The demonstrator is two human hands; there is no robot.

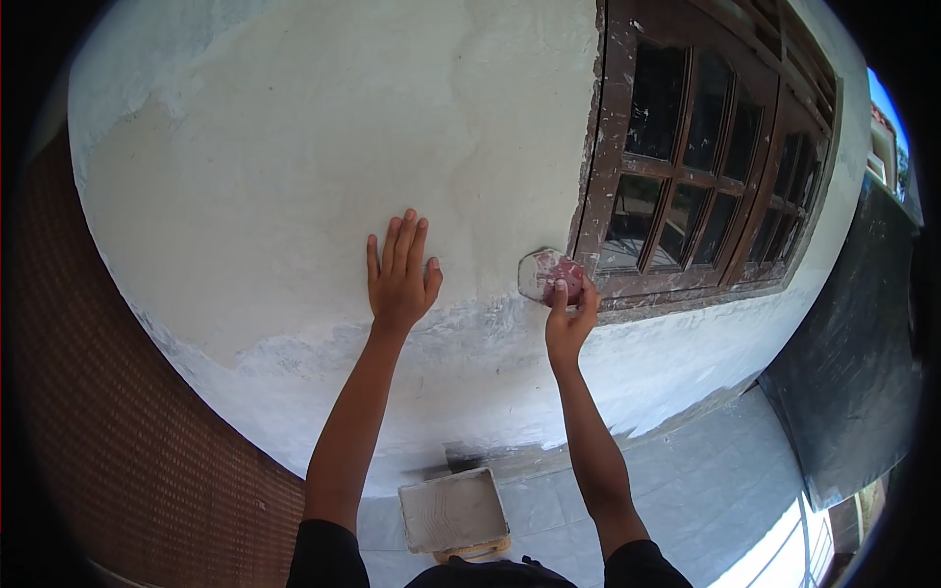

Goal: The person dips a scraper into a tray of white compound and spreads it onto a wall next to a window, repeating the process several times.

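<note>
My left hand (400, 272) is open, its fingers spread and pointing up against the pale, patchy wall (294, 176). To its right, my right hand (571, 318) pinches the lower right edge of a small octagonal plate (541, 274). The plate is dull red and smeared with white, and it lies against the wall beside the window frame. Thumb and fingertips show on its near side; whatever is behind it is hidden. Whiter, rougher coating runs across the wall below both hands.
A brown wooden window (676, 167) with paint-spotted panes is close on the right. Below, a paint tray (407, 519) with a pale coating stands on a grey sheet (686, 480). A woven brown panel (147, 372) borders the left, and a dark sheet (853, 363) hangs at right.
</note>
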